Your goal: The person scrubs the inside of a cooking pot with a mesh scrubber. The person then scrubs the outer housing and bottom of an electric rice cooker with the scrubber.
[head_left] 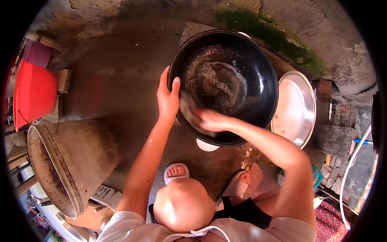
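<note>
The black pan [263, 86] sits at the centre of the work area, in front of the person's legs, with its opening facing up. It is round and deep, with a glossy wall. Cloudy liquid with a foamy edge lies in its bottom.

The left hand [168, 97] is clamped on the rim of the black pan at the person's left. Its thumb lies over the edge on the inner side, and the remaining fingers bear against the outside. The thumb is spread apart from the fingers, with the wall between them.

The right hand [210, 120] reaches over the near rim and into the pan, low against the near-left part of the inner wall. The palm is turned down toward the surface. The fingers are blurred; I cannot tell how far open they are, or whether anything is held under them. The two hands are apart from each other, with the left one on the rim and the right one inside.

A pale object [207, 145] shows beneath the near edge of the pan. A shallow metal basin [291, 105] stands just beside the pan, at the person's right. At the far left are a red basin [37, 92], a purple container [37, 53] and a large tilted bucket [86, 155]. A white hose [346, 181] runs along the far right side.
</note>
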A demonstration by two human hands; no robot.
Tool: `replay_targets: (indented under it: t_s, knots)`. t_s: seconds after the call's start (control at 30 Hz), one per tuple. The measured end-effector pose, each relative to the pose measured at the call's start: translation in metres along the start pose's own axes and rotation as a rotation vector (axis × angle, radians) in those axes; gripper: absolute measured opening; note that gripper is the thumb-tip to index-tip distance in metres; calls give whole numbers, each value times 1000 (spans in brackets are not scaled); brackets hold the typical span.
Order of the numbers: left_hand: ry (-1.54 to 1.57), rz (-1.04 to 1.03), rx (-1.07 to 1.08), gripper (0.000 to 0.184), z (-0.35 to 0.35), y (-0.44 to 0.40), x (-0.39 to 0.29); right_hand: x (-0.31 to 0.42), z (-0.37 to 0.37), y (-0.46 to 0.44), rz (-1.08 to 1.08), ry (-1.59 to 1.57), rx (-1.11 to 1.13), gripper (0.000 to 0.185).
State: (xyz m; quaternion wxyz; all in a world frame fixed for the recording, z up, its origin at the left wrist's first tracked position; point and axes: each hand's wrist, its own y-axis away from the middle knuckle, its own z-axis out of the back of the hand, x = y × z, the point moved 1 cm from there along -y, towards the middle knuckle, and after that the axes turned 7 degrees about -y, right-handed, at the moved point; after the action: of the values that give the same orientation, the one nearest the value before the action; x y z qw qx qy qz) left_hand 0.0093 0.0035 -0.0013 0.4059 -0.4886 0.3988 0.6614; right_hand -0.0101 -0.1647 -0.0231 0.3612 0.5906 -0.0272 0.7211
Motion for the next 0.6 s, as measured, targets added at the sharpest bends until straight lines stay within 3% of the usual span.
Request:
replay_targets:
  t_s: [0.03,0.07,0.1,0.13,0.17,0.2,0.23,0.27,0.3,0.33,0.37,0.43,0.5,0.53,0.57,0.6]
  knots:
    - [17,-5,27,49,-5,4,0,-17,27,42,-310,32,375,34]
    - [-2,-8,28,50,-6,6,-6,-15,60,76,-449,225,418,35]
    - [-34,-35,17,51,13,-12,-4,-63,94,70,-298,319,365,34]
    - [-7,6,29,52,9,-5,-3,-35,139,72,-454,759,447,25]
    - [20,29,40,53,6,-3,-3,-61,179,58,-582,1131,203,19]
    - [18,23,39,60,5,-3,-3,-60,216,38,-189,1417,-35,14]
    - [24,18,53,62,5,-6,-3,-49,234,4,81,1349,-245,12]
    - [29,16,66,64,7,-8,-2,-46,230,-50,141,1049,-504,10]
    - [31,25,76,67,8,-7,-1,-7,211,-76,455,1465,-323,11]
    - [36,13,76,67,9,-7,1,-12,191,-103,852,1417,-310,11]
    - [41,2,76,68,9,-8,3,-60,177,-143,1000,1242,-262,7]
    - [50,7,77,69,9,-6,4,17,178,-88,418,1484,-50,7]
    - [63,26,74,69,8,-5,-2,-81,249,-46,426,1743,-147,12]
    - [83,47,63,69,6,0,0,-42,202,43,-165,1548,99,22]
    - [96,45,51,69,5,-2,0,-49,177,83,-380,1432,144,22]
    - [106,39,41,69,4,-4,-1,-60,144,102,-413,1265,146,23]
